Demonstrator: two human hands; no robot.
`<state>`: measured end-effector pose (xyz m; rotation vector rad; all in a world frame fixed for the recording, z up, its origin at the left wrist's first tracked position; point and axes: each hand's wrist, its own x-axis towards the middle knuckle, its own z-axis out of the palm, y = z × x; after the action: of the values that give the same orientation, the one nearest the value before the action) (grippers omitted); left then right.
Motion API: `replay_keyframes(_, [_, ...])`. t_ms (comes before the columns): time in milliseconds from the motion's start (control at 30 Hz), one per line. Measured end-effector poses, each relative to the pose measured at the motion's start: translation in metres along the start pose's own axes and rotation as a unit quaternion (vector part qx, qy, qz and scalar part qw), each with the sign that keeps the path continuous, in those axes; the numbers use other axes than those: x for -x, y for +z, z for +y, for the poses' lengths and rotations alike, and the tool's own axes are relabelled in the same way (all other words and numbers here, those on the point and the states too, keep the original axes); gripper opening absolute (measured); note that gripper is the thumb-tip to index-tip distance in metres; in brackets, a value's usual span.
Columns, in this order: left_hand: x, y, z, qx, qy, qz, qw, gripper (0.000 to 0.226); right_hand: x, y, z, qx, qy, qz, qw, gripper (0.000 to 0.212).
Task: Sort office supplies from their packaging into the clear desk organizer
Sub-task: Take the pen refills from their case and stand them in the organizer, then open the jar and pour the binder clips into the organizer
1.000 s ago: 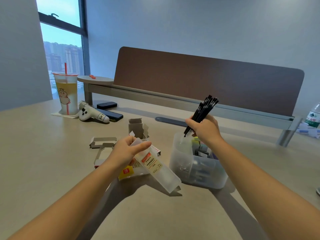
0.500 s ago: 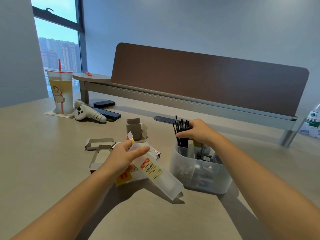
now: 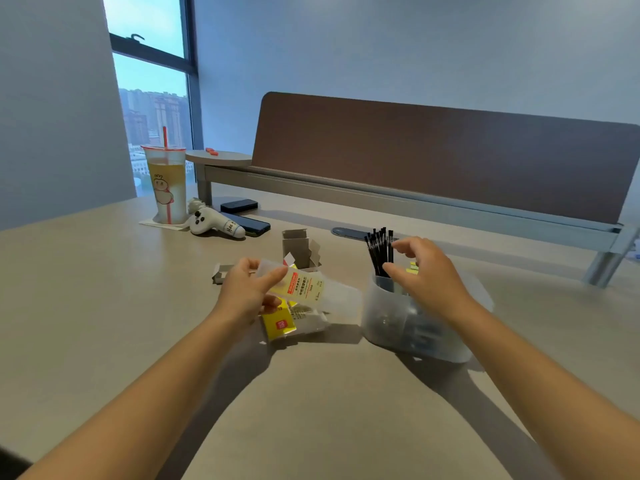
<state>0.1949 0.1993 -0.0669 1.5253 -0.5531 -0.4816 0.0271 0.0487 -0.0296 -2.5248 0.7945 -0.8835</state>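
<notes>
A bundle of thin black pen refills (image 3: 379, 251) stands upright in the left compartment of the clear desk organizer (image 3: 391, 323). My right hand (image 3: 426, 271) hovers just right of the refills with fingers spread and relaxed, holding nothing. My left hand (image 3: 247, 289) grips a frosted plastic refill box (image 3: 311, 289) with a yellow and red label, tilted above the table left of the organizer. Under it lies a yellow packet (image 3: 278, 323).
Opened grey cardboard boxes (image 3: 299, 249) lie behind the left hand. At the back left stand a drink cup with a red straw (image 3: 165, 185), a white toy-like device (image 3: 214, 225) and two dark phones (image 3: 251, 225). A brown desk divider (image 3: 433, 161) runs along the back.
My right hand lowered the black refills into the organizer and let go of them. The left hand kept hold of the plastic box, turning it flatter.
</notes>
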Motion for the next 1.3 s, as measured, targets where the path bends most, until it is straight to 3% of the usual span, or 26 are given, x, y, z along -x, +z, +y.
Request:
replay_keyframes(100, [-0.001,-0.013,-0.011,-0.006,-0.009,0.047,0.999,0.027,0.019,0.008,-0.013,0.02,-0.031,0.001,0.999,0.04])
replay_keyframes(200, [-0.004,-0.021,-0.024,-0.135,0.025,0.087,0.987,0.029,0.036,0.017,-0.021,0.067,-0.061,-0.026,0.996,0.043])
replay_keyframes(367, [-0.005,-0.018,-0.036,-0.37,0.062,0.094,0.922,0.04,0.045,0.021,-0.021,0.136,-0.073,-0.049,0.987,0.048])
replay_keyframes(500, [-0.003,-0.01,-0.034,-0.473,0.143,0.142,0.858,0.048,0.043,0.021,-0.017,0.158,-0.082,-0.045,0.983,0.048])
replay_keyframes(567, [0.002,-0.008,-0.031,-0.499,0.219,0.095,0.833,0.049,0.042,0.023,-0.017,0.157,-0.087,-0.036,0.983,0.047])
replay_keyframes(633, [0.007,-0.007,-0.032,-0.548,0.245,0.015,0.8,0.058,0.042,0.025,-0.017,0.156,-0.09,-0.031,0.983,0.047])
replay_keyframes(767, [0.006,-0.009,-0.036,-0.635,0.177,-0.074,0.748,0.081,0.044,0.026,-0.017,0.164,-0.094,-0.042,0.981,0.049])
replay_keyframes(933, [0.007,-0.011,-0.034,-0.648,0.162,-0.084,0.74,0.088,0.053,0.019,-0.009,0.181,-0.122,-0.057,0.974,0.053])
replay_keyframes(1100, [0.036,0.013,-0.021,-0.617,0.257,-0.073,0.74,0.079,0.078,-0.004,0.018,0.202,-0.098,-0.026,0.974,0.053])
replay_keyframes(1200, [0.067,0.05,-0.015,-0.56,0.311,-0.141,0.755,0.067,0.104,-0.031,0.043,0.209,-0.054,-0.017,0.976,0.051])
replay_keyframes(1300, [0.098,0.096,-0.018,-0.53,0.312,-0.262,0.744,0.063,0.137,-0.058,0.072,0.221,0.033,-0.031,0.974,0.05])
